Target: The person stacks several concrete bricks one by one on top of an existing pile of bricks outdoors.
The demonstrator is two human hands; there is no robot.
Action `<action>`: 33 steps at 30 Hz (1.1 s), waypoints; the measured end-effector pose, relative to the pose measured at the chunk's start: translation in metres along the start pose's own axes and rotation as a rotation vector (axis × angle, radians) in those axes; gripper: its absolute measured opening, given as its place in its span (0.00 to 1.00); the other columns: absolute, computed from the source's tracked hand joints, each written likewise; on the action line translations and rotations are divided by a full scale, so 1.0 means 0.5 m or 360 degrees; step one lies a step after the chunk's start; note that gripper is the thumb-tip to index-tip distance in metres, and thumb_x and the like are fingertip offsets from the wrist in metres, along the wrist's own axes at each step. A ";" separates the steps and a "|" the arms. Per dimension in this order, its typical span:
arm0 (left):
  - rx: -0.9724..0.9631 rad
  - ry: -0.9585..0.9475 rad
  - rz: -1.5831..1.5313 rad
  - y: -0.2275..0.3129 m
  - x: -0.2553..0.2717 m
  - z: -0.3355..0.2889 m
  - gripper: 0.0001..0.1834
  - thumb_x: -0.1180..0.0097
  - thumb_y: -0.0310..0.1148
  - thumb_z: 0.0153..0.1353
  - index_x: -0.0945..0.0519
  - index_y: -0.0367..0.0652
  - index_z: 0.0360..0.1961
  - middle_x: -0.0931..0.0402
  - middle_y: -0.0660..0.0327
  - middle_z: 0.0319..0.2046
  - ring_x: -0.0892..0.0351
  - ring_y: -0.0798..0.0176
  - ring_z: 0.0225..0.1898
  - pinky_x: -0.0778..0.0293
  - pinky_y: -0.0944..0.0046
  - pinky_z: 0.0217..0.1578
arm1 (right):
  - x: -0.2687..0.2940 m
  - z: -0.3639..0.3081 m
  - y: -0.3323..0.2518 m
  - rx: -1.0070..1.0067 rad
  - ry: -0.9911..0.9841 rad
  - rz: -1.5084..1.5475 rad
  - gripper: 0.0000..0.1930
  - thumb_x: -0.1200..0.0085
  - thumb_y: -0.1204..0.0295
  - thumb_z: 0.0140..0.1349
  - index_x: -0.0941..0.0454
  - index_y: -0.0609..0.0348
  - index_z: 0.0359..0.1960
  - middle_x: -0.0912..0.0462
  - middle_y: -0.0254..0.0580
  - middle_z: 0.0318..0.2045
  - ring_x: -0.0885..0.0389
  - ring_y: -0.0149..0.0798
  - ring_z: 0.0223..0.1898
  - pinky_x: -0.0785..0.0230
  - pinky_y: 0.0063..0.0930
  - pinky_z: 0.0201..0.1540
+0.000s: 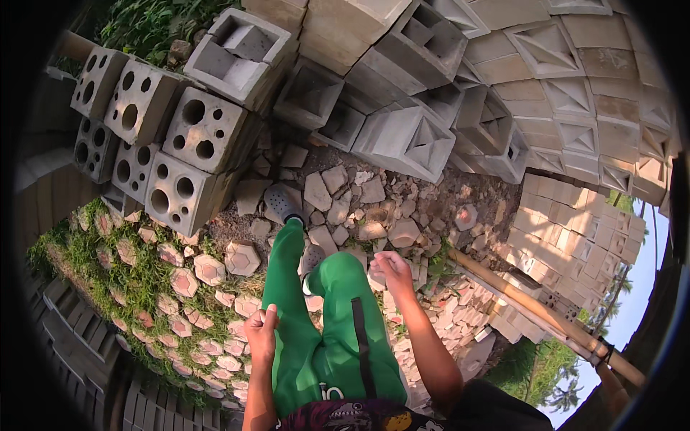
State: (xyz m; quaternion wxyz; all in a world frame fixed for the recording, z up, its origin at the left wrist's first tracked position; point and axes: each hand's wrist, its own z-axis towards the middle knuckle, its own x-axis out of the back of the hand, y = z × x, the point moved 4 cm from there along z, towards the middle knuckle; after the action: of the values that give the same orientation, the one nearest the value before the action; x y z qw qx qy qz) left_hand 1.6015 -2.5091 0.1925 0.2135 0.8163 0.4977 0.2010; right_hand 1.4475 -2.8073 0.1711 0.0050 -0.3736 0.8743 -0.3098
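Note:
My left hand (261,333) is curled into a loose fist beside my left thigh, its thumb pointing up, and I see nothing in it. On the other side, my right hand (392,271) hangs by my right knee with its fingers bent inward, also with nothing visible in it. Between them are my legs in green trousers (305,345) with a black stripe. Grey clogs (282,202) are on my feet, the left one farther forward on broken concrete pieces (316,191). Neither hand touches any of the blocks.
Concrete blocks with round holes (203,131) are stacked at the left. Hollow grey blocks (407,136) pile up ahead, near patterned blocks (544,49) stacked at the right. Hexagonal pavers (210,270) with grass lie at lower left. A bamboo pole (550,314) slants across the right.

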 end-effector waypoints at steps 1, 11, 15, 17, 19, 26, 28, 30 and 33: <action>-0.0008 -0.0031 0.0039 0.015 -0.028 0.029 0.23 0.46 0.36 0.65 0.36 0.45 0.13 0.32 0.65 0.15 0.35 0.73 0.20 0.36 0.70 0.28 | 0.005 0.046 -0.033 0.0077 0.0024 0.0029 0.17 0.48 0.59 0.66 0.26 0.62 0.44 0.19 0.40 0.35 0.20 0.31 0.39 0.28 0.24 0.41; -0.0364 -0.0637 0.0230 0.290 -0.417 0.363 0.18 0.44 0.39 0.64 0.26 0.35 0.45 0.23 0.60 0.39 0.25 0.71 0.40 0.31 0.70 0.43 | 0.205 0.531 -0.607 0.0995 0.0962 -0.0024 0.26 0.43 0.62 0.59 0.31 0.69 0.53 0.25 0.57 0.50 0.24 0.43 0.52 0.34 0.29 0.55; -0.0506 -0.0707 0.0211 0.495 -0.598 0.485 0.31 0.43 0.44 0.62 0.34 0.32 0.57 0.27 0.54 0.49 0.26 0.64 0.49 0.31 0.66 0.50 | 0.279 0.724 -0.747 0.0692 0.0809 -0.0415 0.38 0.36 0.58 0.48 0.36 0.73 0.55 0.28 0.61 0.54 0.28 0.46 0.56 0.36 0.31 0.56; -0.0374 -0.0754 0.0045 0.578 -0.659 0.518 0.40 0.43 0.49 0.60 0.42 0.33 0.64 0.36 0.50 0.59 0.32 0.57 0.58 0.35 0.62 0.57 | 0.247 0.746 -0.781 0.0514 0.0581 -0.0394 0.39 0.36 0.57 0.46 0.35 0.73 0.54 0.28 0.61 0.54 0.28 0.46 0.56 0.36 0.31 0.56; -0.0270 -0.0903 -0.0177 0.638 -0.725 0.537 0.47 0.44 0.53 0.59 0.51 0.35 0.68 0.48 0.47 0.65 0.41 0.52 0.65 0.41 0.59 0.62 | 0.245 0.770 -0.784 0.0473 0.0466 -0.0331 0.37 0.35 0.62 0.44 0.37 0.73 0.53 0.28 0.61 0.53 0.27 0.47 0.55 0.35 0.33 0.55; -0.0031 -0.0824 -0.1077 0.666 -0.890 0.585 0.51 0.53 0.58 0.59 0.63 0.38 0.70 0.64 0.45 0.70 0.57 0.49 0.71 0.56 0.53 0.68 | 0.259 0.814 -0.755 0.0646 0.0615 -0.0218 0.35 0.41 0.76 0.44 0.41 0.70 0.57 0.28 0.62 0.53 0.27 0.49 0.55 0.34 0.34 0.55; 0.0061 -0.0713 -0.1250 0.637 -0.915 0.592 0.48 0.57 0.57 0.60 0.62 0.39 0.70 0.64 0.45 0.70 0.60 0.48 0.71 0.61 0.53 0.69 | 0.266 0.808 -0.751 0.0653 0.0756 -0.0299 0.34 0.43 0.77 0.44 0.40 0.68 0.57 0.26 0.60 0.51 0.26 0.51 0.53 0.35 0.35 0.55; 0.0309 -0.0644 -0.1452 0.611 -0.919 0.603 0.50 0.56 0.58 0.59 0.63 0.40 0.70 0.64 0.45 0.70 0.61 0.48 0.72 0.61 0.53 0.69 | 0.248 0.773 -0.727 0.0659 0.0693 -0.0183 0.32 0.45 0.77 0.44 0.39 0.67 0.56 0.26 0.60 0.50 0.25 0.52 0.53 0.35 0.35 0.55; 0.0362 -0.0688 -0.1525 0.614 -0.925 0.599 0.42 0.59 0.58 0.61 0.50 0.42 0.68 0.53 0.49 0.68 0.53 0.48 0.69 0.56 0.49 0.67 | 0.257 0.711 -0.674 0.0778 0.0685 -0.0108 0.28 0.47 0.78 0.46 0.37 0.66 0.53 0.23 0.57 0.48 0.24 0.51 0.51 0.35 0.34 0.54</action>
State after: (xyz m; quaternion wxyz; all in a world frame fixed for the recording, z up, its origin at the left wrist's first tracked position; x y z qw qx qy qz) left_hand 1.7904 -3.0961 0.0595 0.2891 0.5386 0.7777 -0.1466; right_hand 1.6592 -3.2613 0.0966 -0.1007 -0.3163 0.7420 -0.5824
